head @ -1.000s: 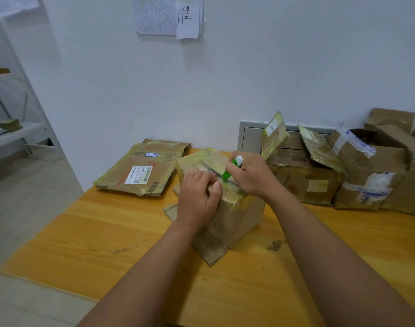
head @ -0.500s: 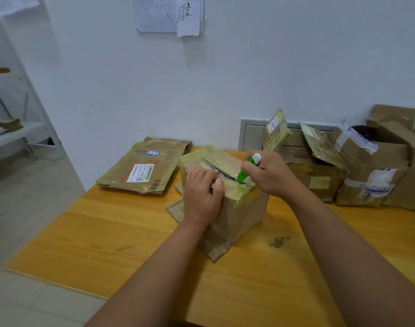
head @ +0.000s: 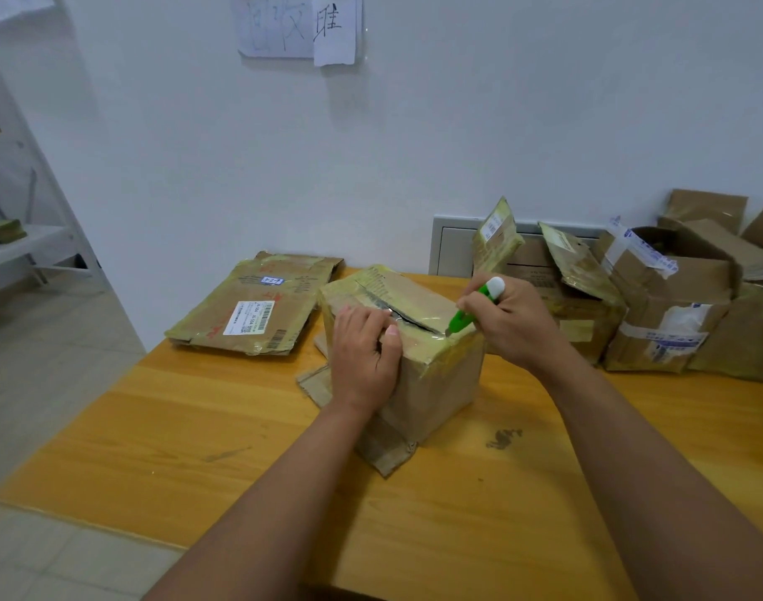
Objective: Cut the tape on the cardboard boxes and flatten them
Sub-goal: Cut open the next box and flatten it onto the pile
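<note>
A: The taped cardboard box (head: 419,366) stands in the middle of the wooden surface (head: 223,431), its top seam partly slit open. How will it handle?

B: Light and probably empty, I'd judge; the walls are thin and dented, the tape glossy and slippery. It would slide under the blade, so the left hand (head: 364,353) clamps over the near top edge, fingers curled onto the top. That's the right place, away from the cut line.

A: And the right hand (head: 510,323)?

B: Clenched round a green utility knife (head: 475,308), tip at the seam's right end.

A: What can't you see?

B: The blade itself is too small to make out. The box's bottom flaps are mostly hidden. The flattened box (head: 249,314) lies to the left, and the opened boxes (head: 670,305) on the right run off frame.
</note>
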A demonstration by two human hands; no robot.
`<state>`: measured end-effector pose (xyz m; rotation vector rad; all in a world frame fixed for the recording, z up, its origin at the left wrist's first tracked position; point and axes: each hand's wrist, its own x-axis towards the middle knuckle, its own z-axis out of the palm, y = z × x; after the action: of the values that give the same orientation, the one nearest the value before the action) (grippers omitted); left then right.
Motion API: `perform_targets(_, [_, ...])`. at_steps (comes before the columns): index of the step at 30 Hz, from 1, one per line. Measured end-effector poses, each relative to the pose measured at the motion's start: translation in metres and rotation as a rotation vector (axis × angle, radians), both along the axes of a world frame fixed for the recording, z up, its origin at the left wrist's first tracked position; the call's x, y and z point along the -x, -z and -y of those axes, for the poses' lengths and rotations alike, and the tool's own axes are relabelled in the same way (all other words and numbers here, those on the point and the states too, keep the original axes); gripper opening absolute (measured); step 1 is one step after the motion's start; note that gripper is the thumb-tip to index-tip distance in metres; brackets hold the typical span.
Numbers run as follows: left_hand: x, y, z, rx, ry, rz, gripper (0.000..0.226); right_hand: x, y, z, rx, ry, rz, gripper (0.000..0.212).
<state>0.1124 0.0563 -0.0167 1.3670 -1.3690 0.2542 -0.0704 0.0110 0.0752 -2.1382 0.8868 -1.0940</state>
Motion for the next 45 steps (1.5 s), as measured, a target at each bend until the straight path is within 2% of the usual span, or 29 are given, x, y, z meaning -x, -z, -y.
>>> perform_targets(3, [0.0, 0.0, 0.001, -0.004, 0.001, -0.003, 0.033, 0.006, 0.001, 0.001, 0.002, -0.021, 0.068, 0.018])
perform_targets(8, [0.0, 0.0, 0.002, 0.014, 0.012, 0.006, 0.035, 0.003, 0.005, 0.003, 0.027, -0.092, -0.087, 0.018])
perform_targets(16, [0.001, -0.001, 0.003, -0.003, 0.004, -0.006, 0.033, 0.004, 0.007, 0.001, 0.044, -0.067, -0.045, 0.02])
perform_targets(25, [-0.003, -0.004, 0.002, -0.089, 0.053, 0.009, 0.026, 0.014, 0.003, 0.0, -0.081, 0.008, 0.338, 0.013])
perform_targets(27, [-0.008, -0.005, 0.001, -0.116, 0.1, 0.021, 0.025, 0.006, 0.006, 0.0, -0.064, 0.006, 0.234, 0.027])
perform_targets(29, [-0.016, -0.007, 0.001, -0.17, 0.153, 0.031, 0.025, -0.002, 0.009, 0.003, -0.002, 0.07, -0.011, 0.038])
perform_targets(32, [-0.019, -0.016, -0.002, -0.288, 0.129, 0.023, 0.04, -0.013, 0.018, 0.007, 0.059, 0.112, -0.31, 0.036])
perform_targets(34, [-0.014, -0.026, -0.007, -0.355, 0.001, -0.055, 0.067, -0.016, 0.023, 0.006, 0.087, 0.135, -0.39, 0.034])
perform_targets(36, [-0.008, -0.034, -0.008, -0.473, -0.093, -0.26, 0.087, -0.017, 0.027, 0.003, 0.11, 0.174, -0.369, 0.031])
perform_targets(38, [-0.001, -0.044, -0.007, -0.602, -0.027, -0.539, 0.095, -0.018, 0.031, 0.0, 0.149, 0.206, -0.327, 0.028])
perform_targets(40, [0.002, -0.05, -0.005, -0.609, 0.085, -0.699, 0.093, -0.018, 0.036, -0.005, 0.186, 0.224, -0.294, 0.032])
perform_targets(42, [0.003, -0.053, -0.004, -0.512, 0.147, -0.712, 0.09, -0.015, 0.041, -0.01, 0.229, 0.224, -0.234, 0.04])
perform_targets(45, [0.002, -0.053, -0.013, -0.346, 0.218, -0.614, 0.091, -0.009, 0.042, -0.017, 0.322, 0.237, -0.079, 0.045])
